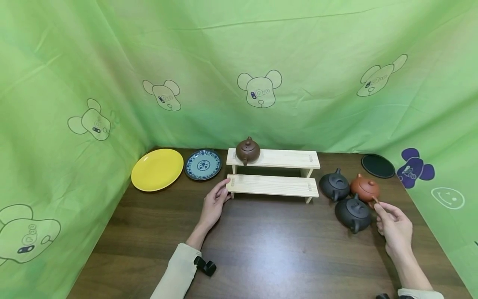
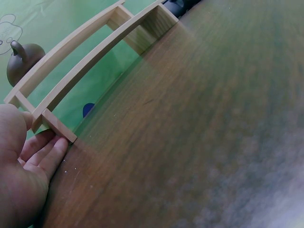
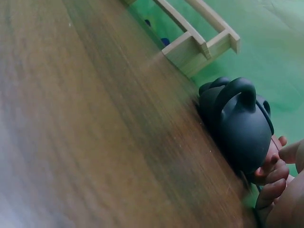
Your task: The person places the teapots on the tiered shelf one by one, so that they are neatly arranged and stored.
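Note:
My left hand (image 1: 213,205) holds the left end of the lower shelf of a two-step wooden stand (image 1: 272,185). In the left wrist view its thumb lies on the shelf's end and its fingers (image 2: 50,159) rest by the leg. At the right, the thumb and fingers of my right hand (image 1: 397,229) pinch a reddish-brown clay teapot (image 1: 364,189) by its handle. Two black teapots stand close to it, one in front (image 1: 352,214) and one to the left (image 1: 333,185). In the right wrist view the front black teapot (image 3: 242,133) hides most of the reddish one.
A dark brown teapot (image 1: 248,151) sits on the left of the stand's upper shelf. Left of the stand lie a blue patterned plate (image 1: 203,165) and a yellow plate (image 1: 157,170). A black round plate (image 1: 378,165) is at the back right. Green cloth (image 1: 209,50) surrounds the wooden table.

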`<state>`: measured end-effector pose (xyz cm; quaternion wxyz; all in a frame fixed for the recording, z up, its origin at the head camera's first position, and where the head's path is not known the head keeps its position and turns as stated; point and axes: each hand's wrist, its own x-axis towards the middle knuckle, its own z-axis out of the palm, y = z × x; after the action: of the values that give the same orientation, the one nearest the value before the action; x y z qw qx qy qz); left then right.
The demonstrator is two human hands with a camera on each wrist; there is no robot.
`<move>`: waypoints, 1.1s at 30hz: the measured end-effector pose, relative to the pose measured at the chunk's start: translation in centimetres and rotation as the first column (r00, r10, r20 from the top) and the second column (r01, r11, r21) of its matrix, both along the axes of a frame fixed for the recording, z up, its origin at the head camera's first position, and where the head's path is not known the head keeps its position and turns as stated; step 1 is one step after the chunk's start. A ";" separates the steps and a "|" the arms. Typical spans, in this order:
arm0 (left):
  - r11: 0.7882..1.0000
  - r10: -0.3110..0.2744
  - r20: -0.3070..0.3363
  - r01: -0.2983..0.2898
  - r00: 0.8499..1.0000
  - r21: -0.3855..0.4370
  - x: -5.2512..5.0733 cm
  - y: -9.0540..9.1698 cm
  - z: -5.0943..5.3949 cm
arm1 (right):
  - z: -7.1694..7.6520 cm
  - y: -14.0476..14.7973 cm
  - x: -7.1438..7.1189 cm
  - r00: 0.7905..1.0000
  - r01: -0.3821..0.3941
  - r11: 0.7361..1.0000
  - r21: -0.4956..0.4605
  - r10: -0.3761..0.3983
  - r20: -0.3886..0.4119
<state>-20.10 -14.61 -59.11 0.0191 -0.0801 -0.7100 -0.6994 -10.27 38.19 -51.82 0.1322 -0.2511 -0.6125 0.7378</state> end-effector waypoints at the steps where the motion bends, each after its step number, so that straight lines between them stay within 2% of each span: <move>1: 1.000 -0.005 -0.026 0.005 1.000 -0.006 0.1 0.0 0.0 | 0.0 0.1 -0.1 1.000 -0.004 1.000 -0.001 0.004 0.001; 4: 1.000 -0.003 -0.045 0.003 0.999 -0.016 0.1 0.0 0.1 | -0.1 0.3 -0.2 1.000 -0.024 1.000 0.009 0.024 0.010; 6: 1.000 0.009 -0.003 -0.009 1.000 -0.012 0.0 0.1 0.0 | -0.1 0.6 -0.3 0.999 -0.048 0.999 0.017 0.047 0.013; 9: 1.000 0.012 0.007 -0.012 1.000 -0.012 0.1 0.2 0.4 | -0.3 1.2 -0.6 0.996 -0.084 0.996 0.018 0.084 0.002; 11: 1.000 0.015 -0.030 -0.015 0.999 -0.022 0.3 0.2 0.6 | -0.4 1.5 -0.8 0.993 -0.112 0.993 0.018 0.113 -0.017; 13: 1.000 -0.001 -0.086 -0.001 0.996 -0.026 0.9 0.3 1.5 | -0.5 1.8 -0.9 0.989 -0.143 0.990 0.020 0.143 -0.034; 14: 1.000 -0.003 -0.099 0.001 0.995 -0.026 0.9 0.3 1.5 | -0.6 1.9 -1.0 0.986 -0.159 0.987 0.021 0.160 -0.046; 18: 1.000 -0.003 -0.058 0.002 0.998 -0.013 0.4 0.1 0.5 | -0.8 2.2 -1.2 0.973 -0.216 0.975 0.044 0.219 -0.074; 20: 1.000 0.007 -0.012 -0.007 1.000 -0.007 -0.3 -0.1 -0.7 | -0.9 2.3 -1.3 0.968 -0.231 0.972 0.050 0.235 -0.085; 24: 1.000 0.001 0.006 0.000 1.000 -0.008 -0.5 -0.2 -1.1 | -0.9 2.5 -1.1 0.968 -0.238 0.970 0.047 0.241 -0.075; 33: 1.000 -0.001 0.022 0.002 1.000 -0.013 -0.5 -0.2 -0.9 | -0.5 2.1 -0.9 0.986 -0.164 0.986 0.017 0.164 -0.025</move>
<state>-20.64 -14.83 -59.99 0.0103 -0.0732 -0.7147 -0.6955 -11.13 40.30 -52.33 0.0810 -0.1889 -0.6347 0.7449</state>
